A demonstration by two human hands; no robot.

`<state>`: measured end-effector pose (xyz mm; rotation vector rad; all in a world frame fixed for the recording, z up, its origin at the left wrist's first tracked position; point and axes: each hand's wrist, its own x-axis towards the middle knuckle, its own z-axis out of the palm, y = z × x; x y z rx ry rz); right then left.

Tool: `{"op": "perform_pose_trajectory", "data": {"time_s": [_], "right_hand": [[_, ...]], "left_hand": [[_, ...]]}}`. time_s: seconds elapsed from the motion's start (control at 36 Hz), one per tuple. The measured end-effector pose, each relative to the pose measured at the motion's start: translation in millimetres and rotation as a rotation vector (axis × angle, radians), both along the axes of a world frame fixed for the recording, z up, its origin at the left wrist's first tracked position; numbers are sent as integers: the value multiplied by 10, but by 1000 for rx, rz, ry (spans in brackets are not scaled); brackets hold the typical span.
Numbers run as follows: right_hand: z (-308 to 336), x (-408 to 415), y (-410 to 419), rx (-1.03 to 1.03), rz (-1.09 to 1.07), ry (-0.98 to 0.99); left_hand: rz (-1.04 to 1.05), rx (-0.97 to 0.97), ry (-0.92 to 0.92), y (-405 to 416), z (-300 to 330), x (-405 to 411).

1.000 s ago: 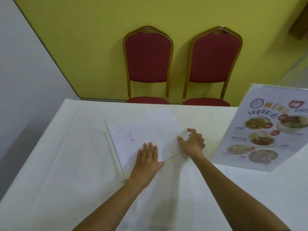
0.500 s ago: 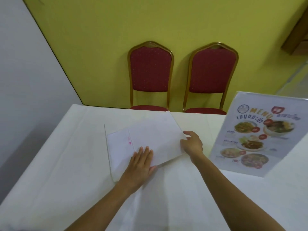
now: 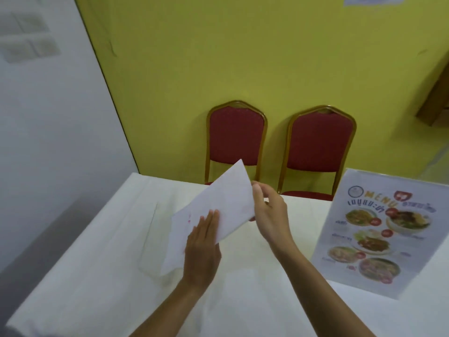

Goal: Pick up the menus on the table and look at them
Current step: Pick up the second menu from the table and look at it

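Both hands grip the white menu sheet (image 3: 218, 205): left hand (image 3: 202, 249) beneath, right hand (image 3: 269, 212) pinching its edge.

Two bare forearms reach in from the lower edge, no sleeves, watches or bands on either. The left hand (image 3: 202, 251) shows its back, fingers straight and together. The right hand (image 3: 269, 215) shows its back and thumb side. No rings or other jewellery visible on either.

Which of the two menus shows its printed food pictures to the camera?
The standing menu on the right, which no hand touches. The menu in both hands shows only its white back.
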<state>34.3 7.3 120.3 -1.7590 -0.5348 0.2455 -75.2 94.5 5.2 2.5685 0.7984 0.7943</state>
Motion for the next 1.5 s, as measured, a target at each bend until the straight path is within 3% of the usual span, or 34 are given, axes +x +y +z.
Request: {"op": "perform_pose_trajectory", "data": {"time_s": [0.11,0.42,0.64,0.86,1.14,1.5], "right_hand": [[28,-31,132,126,116,68],[-247,81,477,-65,260,34],[-329,206,440,-29,243,94],[-529,273,291,-14,108,105],[-745,232,-11,-60,-19,119],[-840,194,-130,-84,-12,130]], "left_hand": [[34,-38,-159,176,188,-168],[100,-625,-488,458,860,-443],[58,-948,-550,760,970,-500],[83,-891,-539,871,812,-238],[43,-961,-506,775,510,19],[-32,-1018,-428,775,362,-60]]}}
